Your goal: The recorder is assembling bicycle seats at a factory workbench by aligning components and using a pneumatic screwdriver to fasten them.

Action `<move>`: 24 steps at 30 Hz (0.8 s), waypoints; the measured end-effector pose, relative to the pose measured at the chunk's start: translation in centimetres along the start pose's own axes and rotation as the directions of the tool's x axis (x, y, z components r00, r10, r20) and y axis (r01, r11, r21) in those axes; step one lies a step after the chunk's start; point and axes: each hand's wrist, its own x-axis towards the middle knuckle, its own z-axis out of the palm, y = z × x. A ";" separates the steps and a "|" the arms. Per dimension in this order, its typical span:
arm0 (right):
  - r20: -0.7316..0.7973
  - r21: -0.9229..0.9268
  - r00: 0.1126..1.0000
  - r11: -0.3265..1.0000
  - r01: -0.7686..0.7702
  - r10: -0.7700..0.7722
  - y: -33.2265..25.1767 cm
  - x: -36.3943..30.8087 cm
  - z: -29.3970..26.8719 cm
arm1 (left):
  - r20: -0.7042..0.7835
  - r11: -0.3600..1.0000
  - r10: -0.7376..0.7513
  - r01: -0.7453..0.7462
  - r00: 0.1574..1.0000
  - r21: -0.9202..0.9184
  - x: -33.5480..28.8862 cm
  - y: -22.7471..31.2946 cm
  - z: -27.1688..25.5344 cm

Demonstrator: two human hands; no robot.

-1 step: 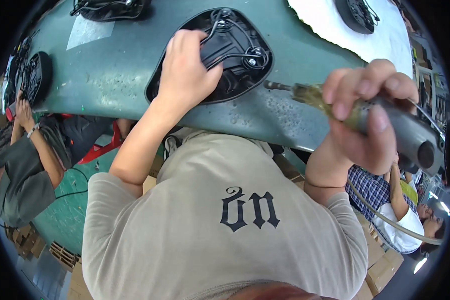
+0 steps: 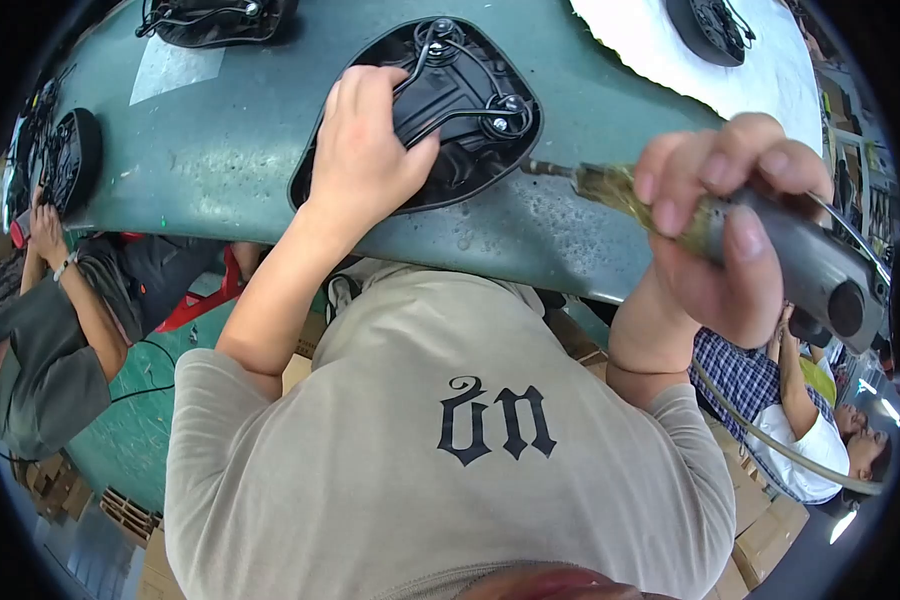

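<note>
A black bicycle saddle (image 2: 470,90) lies upside down on the green table, its bent wire rails and several bolts showing. My left hand (image 2: 365,150) is closed round the saddle's left part, by the rails; its fingertips are partly hidden. On the right, my right hand (image 2: 720,210) wraps round a grey power screwdriver (image 2: 820,260) with yellowish tape at its front. The driver's bit (image 2: 548,168) points left and appears beside the saddle's right rim; I cannot tell whether they touch. A hose (image 2: 770,445) shows below the right arm.
The green table (image 2: 220,150) has a worn front edge. Another saddle (image 2: 215,20) lies at the far left, one (image 2: 710,30) on a white sheet (image 2: 650,45) at the far right. At left, a co-worker's hands (image 2: 47,230) are near another saddle (image 2: 75,155). More people sit at right.
My right hand and the screwdriver have shifted slightly left, bringing the bit closer to the saddle's rim. My left hand keeps its hold on the saddle.
</note>
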 end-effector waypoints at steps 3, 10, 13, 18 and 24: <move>-0.043 -0.040 0.999 0.999 0.022 -0.024 1.4 0.4 0.2 | -0.019 0.996 0.069 -0.068 0.997 0.060 -0.3 0.0 -0.1; -0.199 -0.015 0.974 0.993 -0.115 0.110 5.7 1.2 1.4 | -0.013 0.994 0.034 -0.033 0.999 0.106 -0.9 -0.1 0.1; -0.196 -0.049 0.970 0.986 -0.157 0.144 6.5 1.0 1.4 | 0.022 0.996 0.008 -0.010 1.000 0.085 -0.8 0.0 0.0; -0.123 -0.051 0.984 0.990 -0.134 0.127 6.9 1.2 1.4 | 0.050 0.998 -0.029 0.025 0.998 0.064 -0.7 -0.1 -0.3; -0.127 -0.107 0.984 0.984 -0.142 0.129 5.6 1.9 2.4 | 0.047 0.996 -0.034 0.029 0.998 0.086 -0.8 -0.4 -0.2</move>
